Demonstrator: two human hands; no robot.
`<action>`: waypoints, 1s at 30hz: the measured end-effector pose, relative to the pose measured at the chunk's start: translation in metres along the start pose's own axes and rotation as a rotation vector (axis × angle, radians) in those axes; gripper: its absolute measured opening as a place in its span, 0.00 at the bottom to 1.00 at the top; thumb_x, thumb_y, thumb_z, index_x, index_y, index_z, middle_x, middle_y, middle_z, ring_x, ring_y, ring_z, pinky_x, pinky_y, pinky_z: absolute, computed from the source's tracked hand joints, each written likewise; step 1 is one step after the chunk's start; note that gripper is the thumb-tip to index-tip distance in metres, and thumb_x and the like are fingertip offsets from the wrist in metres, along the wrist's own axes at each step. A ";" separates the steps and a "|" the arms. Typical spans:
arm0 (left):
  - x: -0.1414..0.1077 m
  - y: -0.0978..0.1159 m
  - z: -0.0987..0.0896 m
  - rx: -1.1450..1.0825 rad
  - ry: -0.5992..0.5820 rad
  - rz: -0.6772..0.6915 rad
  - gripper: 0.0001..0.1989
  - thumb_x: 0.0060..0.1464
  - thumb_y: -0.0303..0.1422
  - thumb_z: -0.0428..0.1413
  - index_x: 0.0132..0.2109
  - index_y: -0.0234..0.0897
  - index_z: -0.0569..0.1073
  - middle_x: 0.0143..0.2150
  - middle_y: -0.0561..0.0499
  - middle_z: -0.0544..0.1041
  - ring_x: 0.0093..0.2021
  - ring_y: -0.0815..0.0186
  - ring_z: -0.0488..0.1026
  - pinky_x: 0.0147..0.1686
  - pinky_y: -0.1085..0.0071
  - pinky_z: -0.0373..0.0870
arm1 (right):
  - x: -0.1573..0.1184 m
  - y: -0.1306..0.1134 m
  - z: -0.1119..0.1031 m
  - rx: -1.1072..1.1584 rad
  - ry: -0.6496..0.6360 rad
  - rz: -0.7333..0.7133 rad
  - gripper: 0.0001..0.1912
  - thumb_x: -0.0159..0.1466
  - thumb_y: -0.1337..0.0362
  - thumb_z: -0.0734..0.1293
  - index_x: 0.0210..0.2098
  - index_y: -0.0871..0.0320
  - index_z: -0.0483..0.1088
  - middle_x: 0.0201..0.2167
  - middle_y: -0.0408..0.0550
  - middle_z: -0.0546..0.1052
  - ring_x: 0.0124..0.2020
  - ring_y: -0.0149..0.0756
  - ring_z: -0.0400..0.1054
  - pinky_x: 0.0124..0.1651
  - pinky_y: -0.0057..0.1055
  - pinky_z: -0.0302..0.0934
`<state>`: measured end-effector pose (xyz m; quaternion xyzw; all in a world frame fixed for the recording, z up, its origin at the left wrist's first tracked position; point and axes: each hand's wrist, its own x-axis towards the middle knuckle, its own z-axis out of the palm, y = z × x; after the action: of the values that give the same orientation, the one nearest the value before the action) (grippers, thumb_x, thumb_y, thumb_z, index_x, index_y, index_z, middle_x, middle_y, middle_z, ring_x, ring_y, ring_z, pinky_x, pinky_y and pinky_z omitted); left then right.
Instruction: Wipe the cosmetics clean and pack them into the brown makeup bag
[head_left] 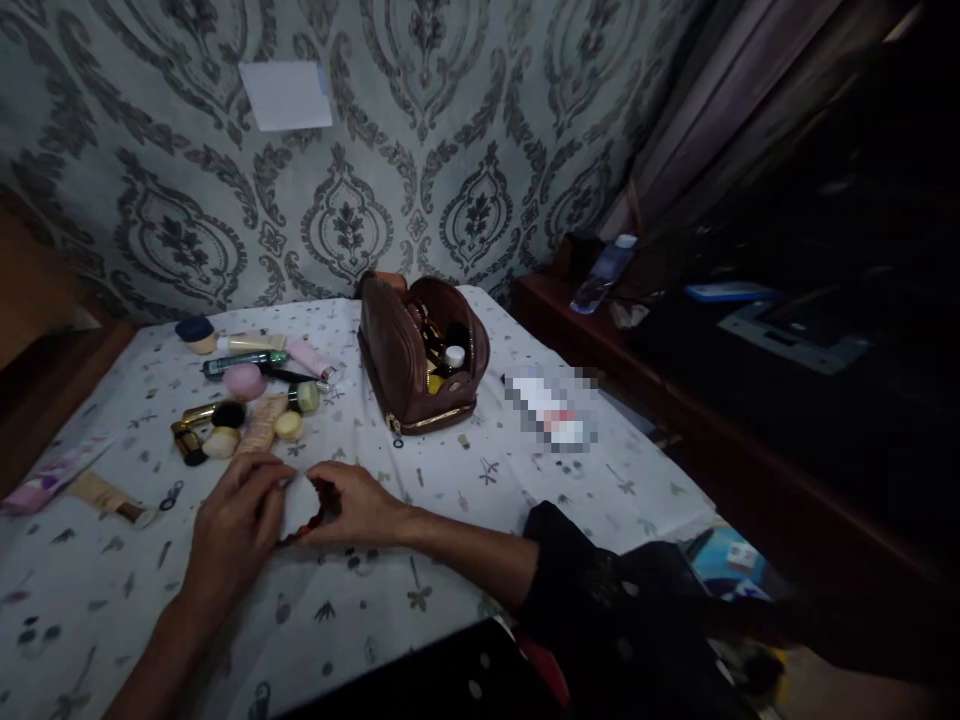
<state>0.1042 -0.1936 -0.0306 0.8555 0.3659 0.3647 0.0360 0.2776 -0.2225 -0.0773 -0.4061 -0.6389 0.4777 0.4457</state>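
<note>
Near the front of the cloth, my left hand (236, 510) and my right hand (360, 505) are closed on a small white and reddish-brown thing (300, 503) from both sides. Its kind is not clear, as fingers cover part of it. Just beyond my hands lie a crinkled beige tube (262, 422), a small yellow round pot (288, 426), a pale makeup brush (222, 442) and a pink sponge-like oval (244, 381). Behind and to the right stands an unzipped brown makeup bag (382, 350), with a white-capped container (454, 356) and other cosmetics inside.
A patterned white cloth (450, 560) covers the table. At left lie a beige tube (112, 497) and a pink packet (52, 478). A green tube (240, 363) and a dark-capped jar (196, 334) sit further back. A clear bottle (604, 272) leans on the dark ledge at right.
</note>
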 end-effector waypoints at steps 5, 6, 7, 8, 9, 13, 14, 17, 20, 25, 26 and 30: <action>-0.009 0.006 -0.004 -0.062 -0.155 0.070 0.14 0.62 0.33 0.51 0.54 0.41 0.71 0.49 0.44 0.72 0.51 0.55 0.73 0.51 0.56 0.74 | 0.001 -0.004 -0.006 -0.320 0.028 -0.129 0.23 0.52 0.58 0.76 0.46 0.57 0.72 0.36 0.44 0.75 0.37 0.36 0.66 0.41 0.31 0.61; -0.011 0.007 -0.008 -0.072 -0.206 0.078 0.18 0.62 0.34 0.52 0.59 0.41 0.68 0.53 0.42 0.71 0.54 0.54 0.71 0.54 0.55 0.72 | 0.001 -0.005 -0.007 -0.331 0.026 -0.122 0.22 0.53 0.59 0.75 0.46 0.57 0.72 0.35 0.44 0.75 0.37 0.36 0.66 0.41 0.31 0.61; -0.013 0.007 -0.012 -0.085 -0.263 0.087 0.23 0.62 0.34 0.53 0.63 0.41 0.64 0.56 0.41 0.68 0.58 0.53 0.68 0.57 0.54 0.70 | 0.001 -0.006 -0.008 -0.331 0.016 -0.110 0.22 0.53 0.61 0.75 0.46 0.56 0.72 0.35 0.44 0.75 0.36 0.36 0.66 0.40 0.31 0.61; -0.016 0.008 -0.016 -0.103 -0.316 0.095 0.28 0.62 0.33 0.53 0.67 0.42 0.59 0.60 0.40 0.66 0.61 0.52 0.65 0.59 0.53 0.68 | 0.001 -0.007 -0.009 -0.328 0.011 -0.108 0.23 0.53 0.63 0.75 0.47 0.56 0.72 0.36 0.44 0.75 0.36 0.36 0.66 0.41 0.32 0.61; -0.018 0.008 -0.020 -0.125 -0.364 0.094 0.31 0.62 0.33 0.53 0.70 0.43 0.53 0.63 0.39 0.62 0.64 0.52 0.62 0.61 0.52 0.66 | 0.001 -0.006 -0.010 -0.327 0.014 -0.114 0.23 0.52 0.64 0.75 0.47 0.57 0.73 0.36 0.45 0.75 0.37 0.37 0.66 0.42 0.33 0.61; -0.026 0.007 -0.027 -0.175 -0.470 0.015 0.36 0.65 0.34 0.51 0.72 0.47 0.41 0.67 0.38 0.55 0.70 0.53 0.54 0.65 0.54 0.62 | 0.003 -0.004 -0.014 -0.313 0.018 -0.119 0.22 0.51 0.61 0.77 0.44 0.58 0.74 0.35 0.46 0.72 0.37 0.38 0.65 0.41 0.33 0.61; -0.027 0.006 -0.025 -0.177 -0.473 -0.009 0.36 0.65 0.34 0.51 0.72 0.48 0.41 0.67 0.39 0.55 0.69 0.53 0.55 0.64 0.55 0.62 | 0.003 -0.004 -0.015 -0.309 0.013 -0.116 0.21 0.51 0.61 0.77 0.43 0.58 0.74 0.35 0.46 0.72 0.36 0.37 0.65 0.40 0.33 0.60; -0.030 0.004 -0.016 -0.159 -0.436 -0.060 0.33 0.65 0.35 0.51 0.71 0.48 0.46 0.65 0.40 0.59 0.66 0.54 0.60 0.61 0.55 0.66 | 0.003 -0.005 -0.016 -0.302 0.013 -0.111 0.21 0.53 0.59 0.76 0.44 0.58 0.74 0.33 0.45 0.72 0.34 0.36 0.65 0.38 0.32 0.60; -0.027 0.003 -0.005 -0.097 -0.397 -0.083 0.29 0.64 0.37 0.52 0.68 0.44 0.53 0.59 0.40 0.64 0.61 0.53 0.66 0.57 0.54 0.70 | 0.003 -0.004 -0.017 -0.282 0.039 -0.096 0.25 0.53 0.54 0.76 0.47 0.57 0.74 0.33 0.45 0.73 0.33 0.36 0.66 0.38 0.32 0.61; -0.017 0.008 0.001 0.022 -0.383 -0.136 0.19 0.64 0.40 0.53 0.58 0.38 0.64 0.49 0.43 0.70 0.50 0.55 0.71 0.47 0.59 0.73 | 0.002 0.002 -0.018 -0.220 0.050 -0.074 0.25 0.53 0.53 0.76 0.47 0.57 0.74 0.35 0.45 0.75 0.32 0.34 0.67 0.37 0.31 0.63; -0.015 0.010 0.001 0.047 -0.376 -0.147 0.17 0.64 0.40 0.52 0.55 0.38 0.66 0.47 0.44 0.70 0.48 0.56 0.71 0.46 0.61 0.73 | 0.002 0.002 -0.018 -0.213 0.050 -0.073 0.25 0.52 0.54 0.76 0.47 0.56 0.74 0.36 0.46 0.76 0.32 0.34 0.68 0.37 0.31 0.63; -0.006 0.013 0.003 0.130 -0.342 -0.192 0.10 0.65 0.40 0.51 0.44 0.38 0.70 0.42 0.46 0.70 0.43 0.58 0.71 0.42 0.66 0.70 | 0.001 0.001 -0.019 -0.203 0.027 -0.066 0.22 0.51 0.56 0.77 0.43 0.56 0.74 0.34 0.45 0.75 0.32 0.35 0.68 0.37 0.31 0.63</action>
<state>0.1110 -0.2067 -0.0322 0.8667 0.4570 0.1845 0.0771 0.2956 -0.2163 -0.0752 -0.4344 -0.6911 0.3901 0.4261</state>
